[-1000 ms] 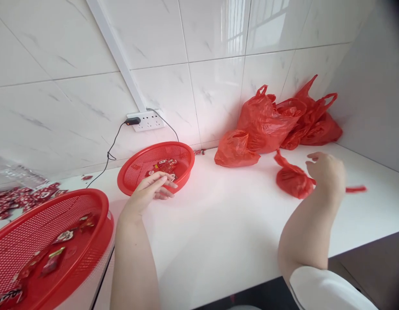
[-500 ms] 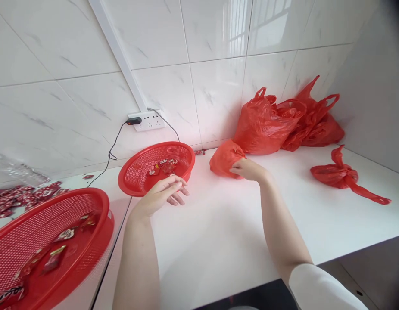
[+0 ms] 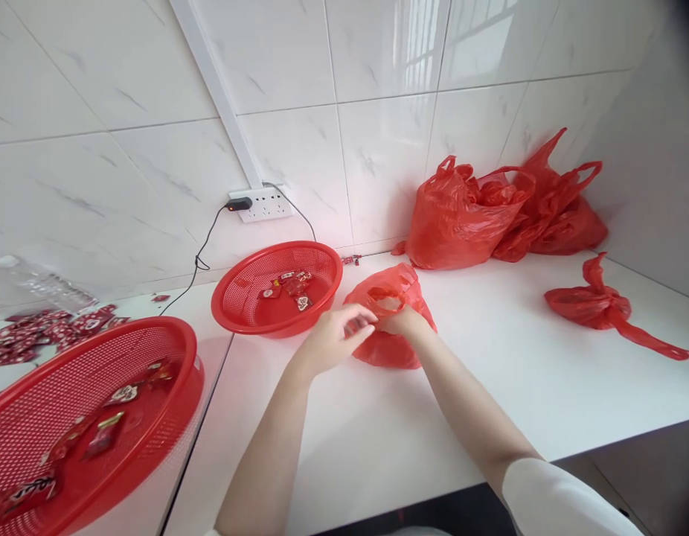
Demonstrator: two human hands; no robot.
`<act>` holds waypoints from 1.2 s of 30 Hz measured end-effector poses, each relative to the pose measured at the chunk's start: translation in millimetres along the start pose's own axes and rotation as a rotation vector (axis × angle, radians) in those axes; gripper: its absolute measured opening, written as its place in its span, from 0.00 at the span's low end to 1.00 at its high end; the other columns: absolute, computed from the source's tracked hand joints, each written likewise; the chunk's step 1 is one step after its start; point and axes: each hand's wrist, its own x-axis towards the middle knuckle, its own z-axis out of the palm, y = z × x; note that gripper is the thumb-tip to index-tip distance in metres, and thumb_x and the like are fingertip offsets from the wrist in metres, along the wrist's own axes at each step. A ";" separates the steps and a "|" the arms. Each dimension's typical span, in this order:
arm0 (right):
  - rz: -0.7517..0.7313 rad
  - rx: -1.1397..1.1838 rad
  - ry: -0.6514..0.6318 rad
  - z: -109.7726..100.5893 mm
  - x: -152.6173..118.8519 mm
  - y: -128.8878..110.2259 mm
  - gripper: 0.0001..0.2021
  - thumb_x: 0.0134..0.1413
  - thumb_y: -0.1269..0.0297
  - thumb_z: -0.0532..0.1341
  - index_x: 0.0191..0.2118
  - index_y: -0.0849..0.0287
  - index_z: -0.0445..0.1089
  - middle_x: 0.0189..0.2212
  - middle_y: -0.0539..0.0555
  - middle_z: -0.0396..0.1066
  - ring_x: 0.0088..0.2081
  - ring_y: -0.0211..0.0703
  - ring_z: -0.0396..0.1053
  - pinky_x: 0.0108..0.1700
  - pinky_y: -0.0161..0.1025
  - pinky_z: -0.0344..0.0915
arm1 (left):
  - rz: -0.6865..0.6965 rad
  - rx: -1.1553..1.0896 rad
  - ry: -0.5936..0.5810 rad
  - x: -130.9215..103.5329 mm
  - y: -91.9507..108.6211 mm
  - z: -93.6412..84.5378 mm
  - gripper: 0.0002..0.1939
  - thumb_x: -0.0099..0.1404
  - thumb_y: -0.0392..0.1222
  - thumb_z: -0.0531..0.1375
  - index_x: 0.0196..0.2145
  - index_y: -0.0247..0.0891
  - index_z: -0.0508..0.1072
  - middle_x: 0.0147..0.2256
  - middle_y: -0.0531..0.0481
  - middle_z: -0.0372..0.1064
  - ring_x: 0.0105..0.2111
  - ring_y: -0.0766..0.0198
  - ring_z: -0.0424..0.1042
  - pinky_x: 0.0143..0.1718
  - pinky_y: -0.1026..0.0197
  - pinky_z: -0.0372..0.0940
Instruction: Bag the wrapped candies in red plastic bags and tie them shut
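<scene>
A small red plastic bag [image 3: 392, 353] sits on the white counter in front of me, with its gathered mouth facing up. My right hand [image 3: 403, 320] grips the bag near its mouth, and its fingertips are mostly hidden behind the plastic. At the bag's left side is my left hand [image 3: 338, 335], fingers curved and apart from the thumb, with nothing seen in it. Whether its fingertips touch the bag I cannot tell. Just behind that hand, a round red mesh basket [image 3: 249, 327] holds several small wrapped packets [image 3: 294, 284].
A larger red basket [image 3: 182, 372] with several packets stands at the left, beside a pile of red packets [image 3: 54, 331] and a clear plastic bottle [image 3: 51, 286]. Full red bags [image 3: 461, 223] lean against the tiled wall. A knotted red bag [image 3: 590, 305] lies right. A cable runs from the socket [image 3: 266, 205].
My right hand has drawn the small bag away from the wall toward me. My left hand has moved right, from the round basket to the bag.
</scene>
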 end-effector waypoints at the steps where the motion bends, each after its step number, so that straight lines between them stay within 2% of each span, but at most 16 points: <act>1: -0.021 0.031 -0.017 -2.1 -1.7 -1.2 0.08 0.53 0.66 0.59 0.24 0.57 0.68 0.22 0.52 0.69 0.24 0.40 0.65 0.27 0.37 0.60 | 0.019 -0.009 -0.043 0.2 2.3 3.5 0.11 0.67 0.47 0.54 0.41 0.44 0.74 0.42 0.50 0.72 0.42 0.59 0.72 0.42 0.58 0.67; 3: -0.075 0.091 -0.039 -11.0 -7.4 -2.0 0.08 0.54 0.67 0.57 0.25 0.56 0.67 0.24 0.51 0.69 0.25 0.39 0.64 0.27 0.36 0.59 | 0.018 0.002 -0.020 0.8 2.8 7.9 0.11 0.68 0.45 0.51 0.40 0.44 0.73 0.44 0.49 0.72 0.45 0.59 0.71 0.45 0.58 0.66; 6: -0.190 0.245 0.037 -31.3 -19.1 -1.2 0.07 0.53 0.62 0.59 0.27 0.57 0.67 0.27 0.49 0.69 0.29 0.40 0.64 0.31 0.37 0.60 | -0.066 0.102 0.200 2.9 -6.7 8.3 0.10 0.66 0.47 0.54 0.43 0.42 0.70 0.48 0.46 0.69 0.50 0.55 0.69 0.50 0.54 0.64; 9: -0.330 0.520 0.135 -51.7 -31.9 0.4 0.10 0.52 0.56 0.62 0.28 0.57 0.69 0.32 0.51 0.71 0.37 0.43 0.67 0.39 0.40 0.63 | -0.202 0.167 0.261 4.5 -18.8 5.4 0.22 0.63 0.54 0.58 0.51 0.42 0.66 0.55 0.42 0.65 0.55 0.50 0.65 0.52 0.49 0.62; 11: -0.400 0.701 0.086 -62.1 -39.7 2.5 0.13 0.53 0.53 0.63 0.29 0.58 0.69 0.35 0.53 0.74 0.40 0.45 0.70 0.43 0.41 0.64 | -0.289 0.153 0.157 5.1 -23.5 3.6 0.27 0.64 0.59 0.54 0.56 0.44 0.64 0.58 0.41 0.63 0.58 0.47 0.62 0.54 0.46 0.60; 13: -0.393 0.826 -0.008 -69.6 -46.2 6.0 0.15 0.54 0.50 0.62 0.30 0.58 0.67 0.32 0.54 0.75 0.36 0.43 0.72 0.41 0.40 0.67 | -0.380 0.104 -0.037 6.0 -25.7 2.1 0.30 0.66 0.64 0.48 0.59 0.47 0.63 0.61 0.44 0.60 0.61 0.45 0.58 0.57 0.43 0.56; 16: -0.176 0.783 -0.076 -75.1 -51.2 13.8 0.20 0.56 0.43 0.58 0.38 0.58 0.67 0.21 0.50 0.72 0.23 0.41 0.70 0.29 0.38 0.66 | -0.448 -0.022 -0.362 9.5 -28.9 1.7 0.37 0.60 0.69 0.52 0.62 0.51 0.62 0.65 0.50 0.53 0.65 0.44 0.51 0.60 0.44 0.53; 18: 0.029 0.630 -0.097 -73.6 -50.0 18.9 0.25 0.56 0.40 0.56 0.48 0.56 0.65 0.18 0.48 0.70 0.18 0.40 0.67 0.24 0.37 0.64 | -0.443 -0.099 -0.430 13.2 -33.1 5.7 0.38 0.58 0.69 0.54 0.62 0.51 0.61 0.66 0.50 0.52 0.65 0.47 0.52 0.60 0.48 0.55; 20: 0.199 0.436 -0.168 -67.5 -44.8 22.2 0.26 0.55 0.43 0.58 0.52 0.56 0.63 0.19 0.49 0.71 0.18 0.41 0.68 0.25 0.38 0.65 | -0.475 -0.074 -0.337 17.4 -39.0 15.4 0.37 0.60 0.70 0.49 0.61 0.50 0.63 0.64 0.49 0.55 0.63 0.48 0.56 0.58 0.49 0.57; 22: 0.279 0.234 -0.281 -58.7 -37.1 22.6 0.20 0.52 0.51 0.63 0.47 0.58 0.67 0.19 0.50 0.71 0.20 0.42 0.69 0.26 0.38 0.66 | -0.524 0.075 -0.185 21.2 -45.4 29.8 0.36 0.60 0.70 0.48 0.59 0.48 0.66 0.61 0.45 0.61 0.60 0.45 0.61 0.54 0.46 0.60; 25: 0.218 0.058 -0.362 -47.5 -26.8 19.9 0.06 0.47 0.64 0.65 0.32 0.57 0.69 0.22 0.51 0.71 0.23 0.43 0.69 0.26 0.38 0.63 | -0.487 0.288 -0.093 25.3 -53.2 49.0 0.24 0.58 0.61 0.58 0.44 0.41 0.74 0.46 0.40 0.74 0.46 0.43 0.72 0.45 0.47 0.65; 27: 0.154 0.045 -0.311 -44.5 -23.8 19.3 0.04 0.45 0.69 0.64 0.26 0.56 0.67 0.25 0.51 0.71 0.26 0.43 0.69 0.27 0.37 0.60 | -0.435 0.329 -0.085 26.7 -55.0 51.9 0.14 0.60 0.53 0.58 0.32 0.39 0.74 0.37 0.42 0.74 0.40 0.48 0.73 0.42 0.49 0.65; 28: 0.136 0.051 -0.277 -44.3 -23.6 20.1 0.05 0.44 0.70 0.63 0.25 0.56 0.66 0.26 0.51 0.71 0.27 0.43 0.68 0.27 0.37 0.59 | -0.406 0.320 -0.072 26.9 -54.6 49.4 0.14 0.62 0.52 0.56 0.29 0.40 0.73 0.35 0.44 0.74 0.39 0.50 0.73 0.42 0.50 0.65; 31: 0.101 0.081 -0.208 -45.6 -25.6 28.3 0.07 0.42 0.73 0.62 0.21 0.56 0.65 0.24 0.51 0.69 0.24 0.42 0.65 0.25 0.38 0.56 | -0.297 0.048 0.023 24.4 -48.7 29.3 0.16 0.65 0.54 0.53 0.32 0.42 0.71 0.38 0.49 0.73 0.41 0.56 0.72 0.47 0.52 0.64; 34: 0.057 0.160 -0.140 -45.0 -26.8 42.3 0.09 0.39 0.74 0.63 0.17 0.57 0.64 0.17 0.49 0.65 0.20 0.39 0.60 0.24 0.38 0.54 | -0.202 -0.524 0.246 17.0 -39.6 2.6 0.18 0.63 0.58 0.56 0.37 0.41 0.72 0.40 0.48 0.73 0.44 0.55 0.72 0.47 0.52 0.66; 36: -0.016 0.251 -0.032 -42.4 -24.3 51.9 0.09 0.40 0.74 0.64 0.17 0.56 0.66 0.15 0.49 0.64 0.19 0.39 0.60 0.24 0.38 0.55 | -0.148 -0.673 0.351 10.4 -35.0 -12.6 0.20 0.64 0.59 0.54 0.39 0.40 0.73 0.39 0.46 0.74 0.46 0.53 0.72 0.46 0.51 0.68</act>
